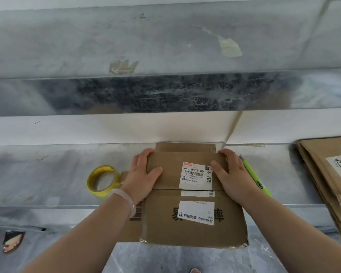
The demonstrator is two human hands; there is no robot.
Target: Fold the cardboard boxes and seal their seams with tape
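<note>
**Cardboard box and both grips, head view.** The cardboard box (193,223) is brown corrugated board, low and rectangular, matte, with scuffed, softened near corners that carry shreds of glossy clear tape. It sits on the desk (47,174), a dull grey sheet-metal surface with smudges, directly between and below the two grips.

Its top is formed by two flaps that meet in a dark seam running straight across from one grip to the other. No tape is visible over the seam. The flap under the grips bears a white shipping label (197,176) with a barcode and black print. The flap nearer than the grips bears a second white label (196,212) laid over large black printed characters. A loose side flap juts out beneath the left forearm.

The left grip (144,172) is clamped on the box's far-left edge, fingers curled over the side and thumb flat on top. A pale translucent bracelet (126,200) circles its wrist. The right grip (230,174) clamps the far-right edge in mirror fashion.

Outward of the left grip lies a yellow tape roll (102,180), a flat ring. Just outward of the right grip lies a slim bright-green tool (255,177). Well beyond it lies a stack of flattened cardboard (319,164).
</note>
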